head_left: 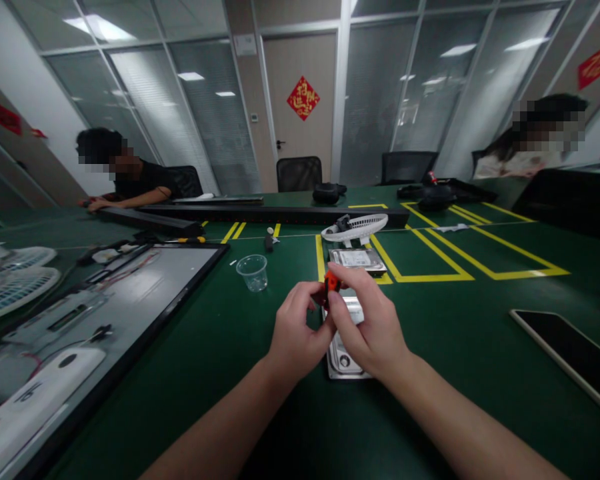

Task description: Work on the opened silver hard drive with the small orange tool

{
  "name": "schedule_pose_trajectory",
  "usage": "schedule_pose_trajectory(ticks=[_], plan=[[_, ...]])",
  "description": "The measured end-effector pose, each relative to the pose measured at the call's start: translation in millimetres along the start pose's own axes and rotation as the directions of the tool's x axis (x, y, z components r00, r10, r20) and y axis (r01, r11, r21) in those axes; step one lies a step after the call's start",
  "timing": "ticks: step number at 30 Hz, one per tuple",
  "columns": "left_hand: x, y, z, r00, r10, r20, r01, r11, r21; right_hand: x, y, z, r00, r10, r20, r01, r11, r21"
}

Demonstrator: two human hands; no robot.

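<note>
Both my hands meet over the middle of the green table around a small orange-and-black object, whose kind I cannot make out. My left hand pinches it from the left with bent fingers. From the right, my right hand grips it between thumb and fingertips. Beneath the hands lies a silver hard drive, partly covered by them. Just behind is a second hard drive with a white label. A clear plastic cup stands left of my hands.
A white fan grille lies beyond the drives. To the left is a large flat panel bearing electronic parts; a phone lies right. Long black bars cross the table's far side. Two people sit opposite, left and right.
</note>
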State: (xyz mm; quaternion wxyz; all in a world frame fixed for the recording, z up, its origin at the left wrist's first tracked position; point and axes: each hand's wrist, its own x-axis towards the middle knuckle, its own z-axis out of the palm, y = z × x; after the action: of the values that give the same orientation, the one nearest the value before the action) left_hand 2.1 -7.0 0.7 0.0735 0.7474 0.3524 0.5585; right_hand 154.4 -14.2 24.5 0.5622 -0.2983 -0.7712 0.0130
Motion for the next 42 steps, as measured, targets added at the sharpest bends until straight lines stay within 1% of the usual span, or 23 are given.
schedule_pose_trajectory(ticks=[2,4,7,9,11,14,16,19,23,25,30,34,37,42], plan=[[-0.9,-1.3,0.1,1.0,0.002,-0.018,-0.002,1.0,0.008,0.4,0.8,0.4,1.0,0.002,-0.021,-0.003,1.0,-0.023],[-0.6,-1.6,-0.4,1.0,0.009,0.003,-0.009,1.0,0.0,1.1,1.0,0.5,0.999,0.008,-0.038,-0.009,0.999,-0.034],[1.5,0.6,-1.3,0.998,0.019,0.053,-0.018,1.0,-0.025,1.5,0.2,0.3,1.0,0.008,-0.024,-0.008,1.0,-0.015],[2.5,2.2,-1.6,0.998,0.019,0.067,-0.017,0.999,-0.032,1.1,-0.5,0.1,1.0,0.0,-0.002,0.0,1.0,0.005],[2.4,2.7,-1.3,0.999,0.013,0.052,-0.012,1.0,-0.024,0.4,-0.9,0.0,1.0,-0.003,0.005,0.003,1.0,0.013],[0.6,0.6,-0.4,1.0,0.007,0.001,-0.007,1.0,0.001,0.4,-0.8,0.2,1.0,0.005,-0.012,-0.006,1.0,-0.01],[-0.6,-1.1,0.1,1.0,0.005,-0.004,-0.005,1.0,0.005,1.1,-0.5,0.4,1.0,0.008,-0.029,-0.009,1.0,-0.029],[-0.8,-1.7,-0.4,0.999,-0.003,0.044,0.003,1.0,-0.014,1.9,-0.4,0.7,0.999,0.01,-0.038,-0.011,0.999,-0.032],[0.7,0.6,-1.7,0.997,0.01,0.079,-0.008,1.0,-0.028,0.5,-0.9,0.6,1.0,0.011,-0.004,-0.011,1.0,0.002],[1.0,1.1,-1.6,0.997,0.013,0.071,-0.012,1.0,-0.023,-0.1,-0.9,0.5,1.0,0.014,0.0,-0.014,1.0,0.007],[0.0,-0.9,-0.3,1.0,0.004,-0.003,-0.004,1.0,0.012,1.1,-0.9,0.3,1.0,0.011,-0.025,-0.012,1.0,-0.022],[0.1,-0.3,-0.9,0.999,-0.003,0.052,0.003,1.0,-0.002,1.4,-2.1,-0.6,0.999,0.012,-0.032,-0.013,0.999,-0.029],[0.8,1.3,-1.2,0.997,0.004,0.082,-0.002,1.0,-0.024,0.3,-2.7,-0.7,1.0,0.013,-0.011,-0.013,1.0,-0.006],[-0.2,0.0,-0.5,1.0,0.008,0.008,-0.008,1.0,0.007,0.4,-1.4,0.2,1.0,0.018,-0.008,-0.018,1.0,-0.005]])
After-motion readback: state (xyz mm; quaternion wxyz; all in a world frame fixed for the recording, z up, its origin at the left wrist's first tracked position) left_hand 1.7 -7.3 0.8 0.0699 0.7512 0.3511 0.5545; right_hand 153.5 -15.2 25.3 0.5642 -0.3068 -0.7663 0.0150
